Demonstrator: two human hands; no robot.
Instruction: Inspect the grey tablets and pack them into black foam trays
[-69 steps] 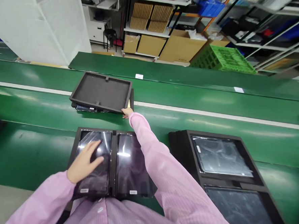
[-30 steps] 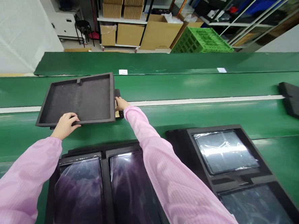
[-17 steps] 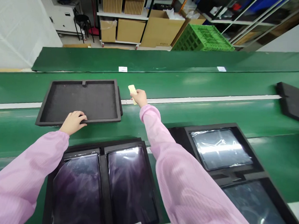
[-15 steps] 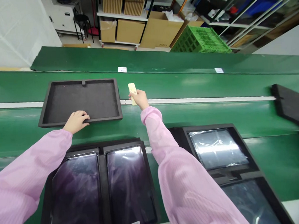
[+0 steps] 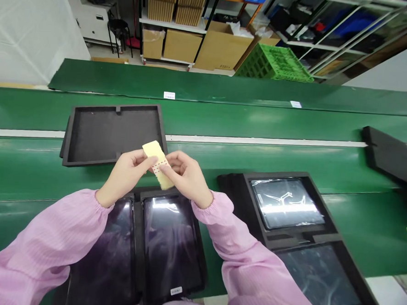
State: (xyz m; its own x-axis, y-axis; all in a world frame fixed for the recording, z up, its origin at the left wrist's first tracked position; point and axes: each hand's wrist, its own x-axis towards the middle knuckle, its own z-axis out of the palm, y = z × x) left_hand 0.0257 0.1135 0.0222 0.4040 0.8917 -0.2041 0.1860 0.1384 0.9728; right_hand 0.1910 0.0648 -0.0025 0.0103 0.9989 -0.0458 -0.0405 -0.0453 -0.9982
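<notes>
Head view, looking down: both your hands meet above a green work surface [image 5: 258, 156], just in front of a shallow black tray [image 5: 104, 135]. Between them is a yellow strip [image 5: 159, 158] with rows of small dark marks, tilted, its lower end towards your right side. Your left hand [image 5: 128, 175] pinches its marked middle between thumb and fingers. Your right hand [image 5: 188, 177] pinches it close to the lower end, thumb on top; how the fingers sit underneath is hidden.

Nearest you, a black frame [image 5: 141, 245] holds two dark glossy panels, a left panel [image 5: 114, 253] and a right panel [image 5: 172, 245]. To the right, a stacked black frame [image 5: 308, 238] holds two more, the upper one crossed by bright reflections.

The strip looks thin, so pulling your hands apart unevenly could tear it, perhaps through the marks. If both pinches loosen together, it could drop onto the right panel, whose far end lies close to it in this view. Your left sleeve [image 5: 56, 240] overlaps the left panel in view; contact cannot be told, but if it is touching, a sideways sweep could rub or smear the glossy face.
</notes>
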